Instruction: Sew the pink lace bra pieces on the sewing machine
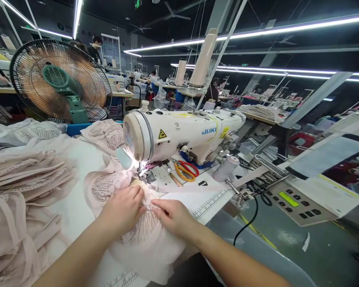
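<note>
A pale pink lace garment piece (146, 227) lies across the front of the sewing machine (173, 133) and hangs over the table's near edge. My left hand (122, 209) rests on it just in front of the lit needle area, fingers bent and pressed down on the fabric. To its right, my right hand (175, 217) pinches the edge of the same piece between thumb and curled fingers. More lace fabric (107, 185) spreads beyond my left hand. The presser foot and needle are partly lost in the lamp's glare.
Piles of pink lace pieces (24, 175) cover the left side. Yellow-handled scissors (184, 172), red-handled scissors (191, 167) and a thread spool (226, 168) lie by the machine. A control panel (296, 203) juts out at right; a large fan (60, 81) stands behind.
</note>
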`<state>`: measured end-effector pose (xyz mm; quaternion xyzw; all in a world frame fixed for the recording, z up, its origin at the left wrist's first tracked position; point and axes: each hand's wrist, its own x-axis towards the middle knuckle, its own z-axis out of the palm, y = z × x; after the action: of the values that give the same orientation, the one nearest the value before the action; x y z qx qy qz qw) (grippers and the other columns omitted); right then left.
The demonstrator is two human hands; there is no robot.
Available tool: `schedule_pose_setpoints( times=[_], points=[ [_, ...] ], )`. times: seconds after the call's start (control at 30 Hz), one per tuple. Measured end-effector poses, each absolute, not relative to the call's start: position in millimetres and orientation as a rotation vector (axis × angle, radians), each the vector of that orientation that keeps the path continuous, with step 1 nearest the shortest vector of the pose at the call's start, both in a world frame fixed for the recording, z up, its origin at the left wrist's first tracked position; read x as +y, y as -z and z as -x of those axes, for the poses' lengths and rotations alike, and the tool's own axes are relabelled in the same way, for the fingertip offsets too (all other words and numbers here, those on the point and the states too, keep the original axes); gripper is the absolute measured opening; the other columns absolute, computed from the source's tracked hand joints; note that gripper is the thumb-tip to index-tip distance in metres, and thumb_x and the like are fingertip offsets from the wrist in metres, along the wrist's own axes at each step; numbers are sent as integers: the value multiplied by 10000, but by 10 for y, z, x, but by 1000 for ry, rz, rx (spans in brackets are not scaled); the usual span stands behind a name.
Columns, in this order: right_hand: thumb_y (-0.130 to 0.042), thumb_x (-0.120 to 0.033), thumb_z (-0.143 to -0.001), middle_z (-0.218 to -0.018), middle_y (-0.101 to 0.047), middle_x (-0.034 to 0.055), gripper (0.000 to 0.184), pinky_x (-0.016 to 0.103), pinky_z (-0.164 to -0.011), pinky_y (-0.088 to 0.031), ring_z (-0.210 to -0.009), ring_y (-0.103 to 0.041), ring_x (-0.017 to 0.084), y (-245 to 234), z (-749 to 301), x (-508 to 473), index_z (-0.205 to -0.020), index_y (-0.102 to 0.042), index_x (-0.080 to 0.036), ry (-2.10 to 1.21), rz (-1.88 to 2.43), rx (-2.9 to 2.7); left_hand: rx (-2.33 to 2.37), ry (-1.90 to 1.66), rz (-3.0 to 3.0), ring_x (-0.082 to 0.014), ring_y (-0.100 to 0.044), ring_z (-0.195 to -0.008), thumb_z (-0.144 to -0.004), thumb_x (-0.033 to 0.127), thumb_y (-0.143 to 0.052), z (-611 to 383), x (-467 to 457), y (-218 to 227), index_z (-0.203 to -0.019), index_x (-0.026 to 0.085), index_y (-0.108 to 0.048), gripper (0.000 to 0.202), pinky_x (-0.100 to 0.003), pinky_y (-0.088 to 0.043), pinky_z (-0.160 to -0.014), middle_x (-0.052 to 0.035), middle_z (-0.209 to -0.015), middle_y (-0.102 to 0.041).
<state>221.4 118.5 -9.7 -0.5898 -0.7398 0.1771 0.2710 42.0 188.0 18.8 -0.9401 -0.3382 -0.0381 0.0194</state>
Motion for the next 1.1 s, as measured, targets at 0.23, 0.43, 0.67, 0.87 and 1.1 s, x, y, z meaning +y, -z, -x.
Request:
schedule_pose_setpoints(
  times=[0.23,0.43,0.67,0.87,1.1],
  points=[
    [-431,-181,-859,-665,-604,20,160,242,-554,-325,-614,-533,148,12,-2277,1362,-769,-564,-169,-342,1601,-2197,-1110,91,2898,-307,-539,-1094,-929,360,-419,-483,1908,-123,-1227,58,-567,449,-486,-479,-902,-151,-1302,-563],
    [-415,-165,-859,-805,-700,65,251,256,-599,-369,-701,-619,178,51,-2286,1481,-988,-630,-152,-257,1606,-2258,-1171,83,2872,-316,-487,-1162,-936,396,-388,-517,1948,-122,-1258,47,-552,503,-480,-453,-949,-154,-1372,-505],
    [-407,-175,-846,-776,-703,66,281,266,-584,-365,-673,-617,177,100,-2293,1505,-1000,-640,-142,-166,1565,-2270,-1163,96,2870,-311,-469,-1196,-938,411,-368,-508,1998,-82,-1296,59,-526,527,-479,-438,-974,-141,-1394,-488],
    [-410,-178,-846,-716,-681,44,235,259,-565,-344,-631,-592,161,85,-2289,1537,-906,-637,-164,-130,1560,-2285,-1154,132,2858,-314,-474,-1212,-932,432,-381,-481,2049,-27,-1306,76,-522,536,-494,-427,-987,-135,-1399,-484],
    [-418,-178,-849,-698,-675,37,218,263,-563,-332,-623,-594,159,102,-2254,1573,-867,-635,-170,-59,1581,-2292,-1172,264,2852,-334,-505,-1199,-906,427,-428,-461,2097,43,-1275,77,-554,524,-502,-436,-970,-148,-1375,-505]
  ],
)
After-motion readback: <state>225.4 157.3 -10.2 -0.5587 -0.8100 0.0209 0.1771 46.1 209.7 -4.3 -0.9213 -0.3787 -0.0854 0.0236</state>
